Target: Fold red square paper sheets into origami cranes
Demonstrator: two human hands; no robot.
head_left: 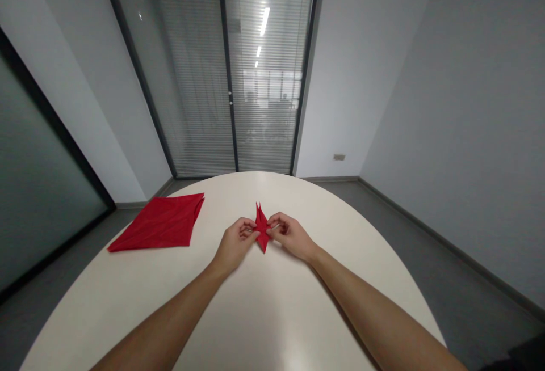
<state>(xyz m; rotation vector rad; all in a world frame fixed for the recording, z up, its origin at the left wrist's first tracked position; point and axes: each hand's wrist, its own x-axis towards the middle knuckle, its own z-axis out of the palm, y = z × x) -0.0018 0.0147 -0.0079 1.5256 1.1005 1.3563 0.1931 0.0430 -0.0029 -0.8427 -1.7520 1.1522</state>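
A small red origami piece (263,236) is over the middle of the round table, between my two hands. It has two narrow points at its far end and one pointed flap toward me. My left hand (237,241) pinches its left side between thumb and fingers. On the opposite side, my right hand (292,236) pinches the right edge in the same way. Fingertips cover both side edges of the folded paper. Whether the piece touches the tabletop I cannot tell.
A larger red folded sheet or bag (159,223) lies flat on the left of the white round table (238,314), near its edge. Beyond the table stand glass panels with blinds (268,133) and a pale wall with a socket (339,157).
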